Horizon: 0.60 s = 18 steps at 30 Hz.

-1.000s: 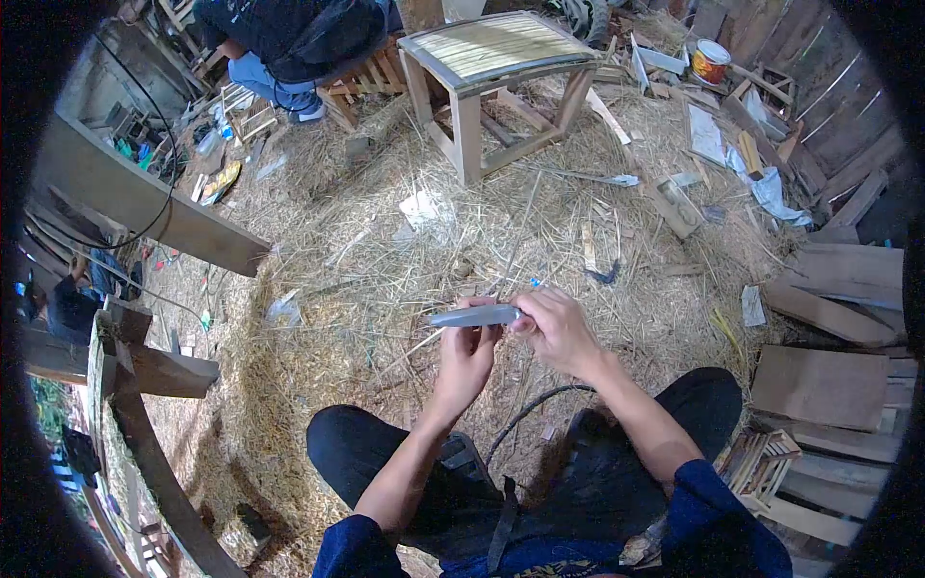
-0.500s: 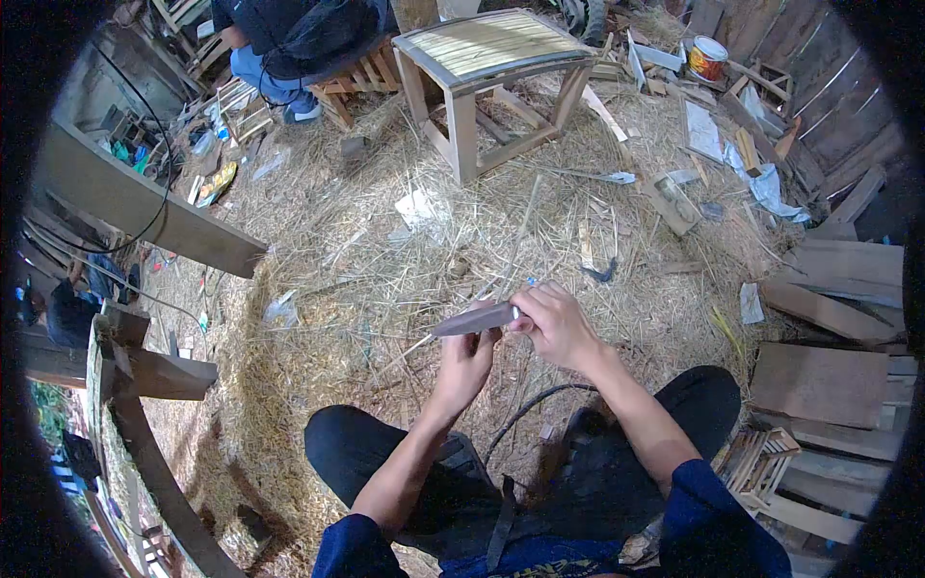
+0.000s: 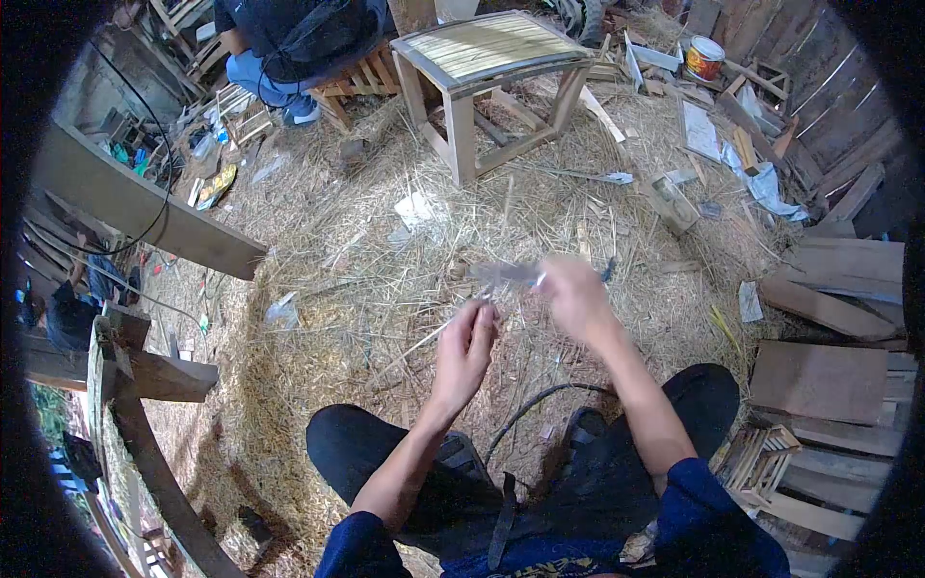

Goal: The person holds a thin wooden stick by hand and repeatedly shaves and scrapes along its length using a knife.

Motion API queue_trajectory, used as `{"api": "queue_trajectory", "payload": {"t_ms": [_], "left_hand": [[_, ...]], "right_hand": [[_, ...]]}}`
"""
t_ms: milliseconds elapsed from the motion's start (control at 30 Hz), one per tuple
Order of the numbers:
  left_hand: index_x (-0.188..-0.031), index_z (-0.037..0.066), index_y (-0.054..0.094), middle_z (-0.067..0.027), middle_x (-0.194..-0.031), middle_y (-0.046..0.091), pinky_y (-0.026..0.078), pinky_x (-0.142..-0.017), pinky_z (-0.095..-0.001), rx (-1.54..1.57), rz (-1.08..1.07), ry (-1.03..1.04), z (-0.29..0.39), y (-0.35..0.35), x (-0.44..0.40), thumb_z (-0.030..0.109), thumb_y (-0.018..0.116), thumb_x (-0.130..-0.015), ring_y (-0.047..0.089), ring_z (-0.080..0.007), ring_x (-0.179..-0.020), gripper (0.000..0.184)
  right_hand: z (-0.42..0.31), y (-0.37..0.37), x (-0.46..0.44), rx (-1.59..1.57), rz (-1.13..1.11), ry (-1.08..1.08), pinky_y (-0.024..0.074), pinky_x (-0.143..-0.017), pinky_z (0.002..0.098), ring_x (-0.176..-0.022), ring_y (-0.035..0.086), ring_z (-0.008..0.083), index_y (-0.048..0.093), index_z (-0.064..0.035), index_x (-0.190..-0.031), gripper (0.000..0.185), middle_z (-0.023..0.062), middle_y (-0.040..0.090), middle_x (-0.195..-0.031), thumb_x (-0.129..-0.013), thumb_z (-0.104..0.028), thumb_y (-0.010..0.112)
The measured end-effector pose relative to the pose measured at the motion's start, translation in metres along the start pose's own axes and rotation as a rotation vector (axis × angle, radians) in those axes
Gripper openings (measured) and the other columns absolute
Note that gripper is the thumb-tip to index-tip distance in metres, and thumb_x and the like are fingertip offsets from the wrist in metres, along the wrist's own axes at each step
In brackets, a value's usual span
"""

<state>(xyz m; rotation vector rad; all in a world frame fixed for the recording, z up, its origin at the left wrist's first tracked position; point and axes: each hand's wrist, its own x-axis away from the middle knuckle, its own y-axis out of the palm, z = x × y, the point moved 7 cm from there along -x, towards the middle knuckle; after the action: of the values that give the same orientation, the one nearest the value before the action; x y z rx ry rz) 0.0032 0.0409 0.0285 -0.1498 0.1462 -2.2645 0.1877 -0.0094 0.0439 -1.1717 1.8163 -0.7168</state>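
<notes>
My right hand, smeared by motion, grips a flat knife whose blade points left. Below and to the left of it, my left hand is closed round a thin light strip that slants down to the left. The strip's upper end is blurred near the blade. A gap shows between the two hands. Loose shavings and straw cover the ground beneath them.
Ahead stands a wooden stool with a slatted top. A person sits at the upper left. A curved beam juts in from the left. Boards lie at the right, below a paint bucket.
The knife and my right hand have moved up and away from my left hand, now blurred. My left hand has stayed nearly in place, still closed round the strip.
</notes>
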Motion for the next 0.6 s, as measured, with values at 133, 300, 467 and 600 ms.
{"api": "queue_trajectory", "payload": {"t_ms": [133, 300, 467, 600], "left_hand": [[-0.103, 0.005, 0.057, 0.0061, -0.072, 0.046, 0.030, -0.048, -0.0190, 0.143, -0.134, -0.017, 0.013, 0.019, 0.025, 0.025, 0.047, -0.103, 0.037, -0.0014, -0.057, 0.023], [-0.125, 0.007, 0.053, 0.0085, -0.062, 0.034, 0.021, -0.042, -0.0196, 0.381, 0.023, -0.194, -0.005, -0.013, 0.001, 0.023, 0.043, -0.105, 0.029, -0.0005, -0.049, 0.028], [-0.118, 0.009, 0.053, 0.0058, -0.061, 0.039, 0.022, -0.041, -0.0200, 0.478, 0.015, -0.239, -0.004, -0.008, -0.004, 0.026, 0.043, -0.105, 0.030, -0.0018, -0.046, 0.024], [-0.113, 0.012, 0.054, 0.0046, -0.063, 0.040, 0.021, -0.042, -0.0207, 0.520, 0.033, -0.264, -0.014, -0.009, -0.005, 0.030, 0.047, -0.103, 0.029, -0.0036, -0.047, 0.023]], "right_hand": [[0.089, -0.061, 0.004, 0.051, 0.203, 0.560, 0.0453, -0.069, 0.0479, -0.076, 0.062, 0.0365, 0.060, -0.0047, -0.104, 0.027, 0.0163, 0.064, -0.086, -0.101, -0.027, 0.045], [0.045, -0.032, 0.009, 0.074, 0.154, 0.400, 0.0454, -0.070, 0.0451, -0.079, 0.061, 0.0355, 0.059, -0.0041, -0.103, 0.033, 0.0160, 0.063, -0.084, -0.102, -0.033, 0.043], [0.001, -0.008, -0.009, -0.044, 0.133, 0.191, 0.0451, -0.068, 0.0414, -0.074, 0.060, 0.0287, 0.058, -0.0023, -0.101, 0.043, 0.0128, 0.061, -0.078, -0.102, -0.042, 0.041], [0.001, 0.010, -0.005, -0.340, 0.071, 0.340, 0.0435, -0.061, 0.0369, -0.065, 0.056, 0.0225, 0.058, -0.0015, -0.100, 0.049, 0.0086, 0.057, -0.070, -0.101, -0.048, 0.042]]}}
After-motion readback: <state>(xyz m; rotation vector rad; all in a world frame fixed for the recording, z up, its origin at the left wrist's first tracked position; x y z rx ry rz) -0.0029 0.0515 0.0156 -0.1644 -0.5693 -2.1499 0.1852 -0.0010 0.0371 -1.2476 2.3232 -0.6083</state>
